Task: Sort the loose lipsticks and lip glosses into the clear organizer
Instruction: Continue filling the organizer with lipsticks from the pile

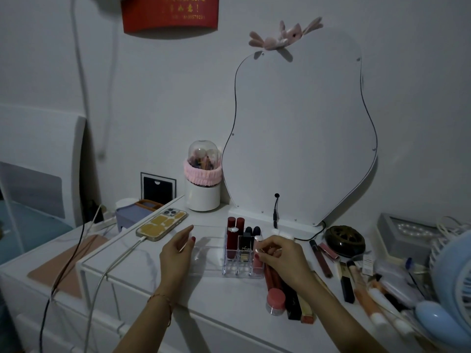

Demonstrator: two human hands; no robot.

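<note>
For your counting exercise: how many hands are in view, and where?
2. The left hand rests against the clear organizer; the right hand holds a pink lip gloss over its front-right slot.

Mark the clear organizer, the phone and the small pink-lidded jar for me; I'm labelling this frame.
clear organizer (204,261), head view, bare empty left tray section.
phone (161,226), head view, middle of its yellow-patterned back.
pink-lidded jar (276,298), head view, on the pink lid.
</note>
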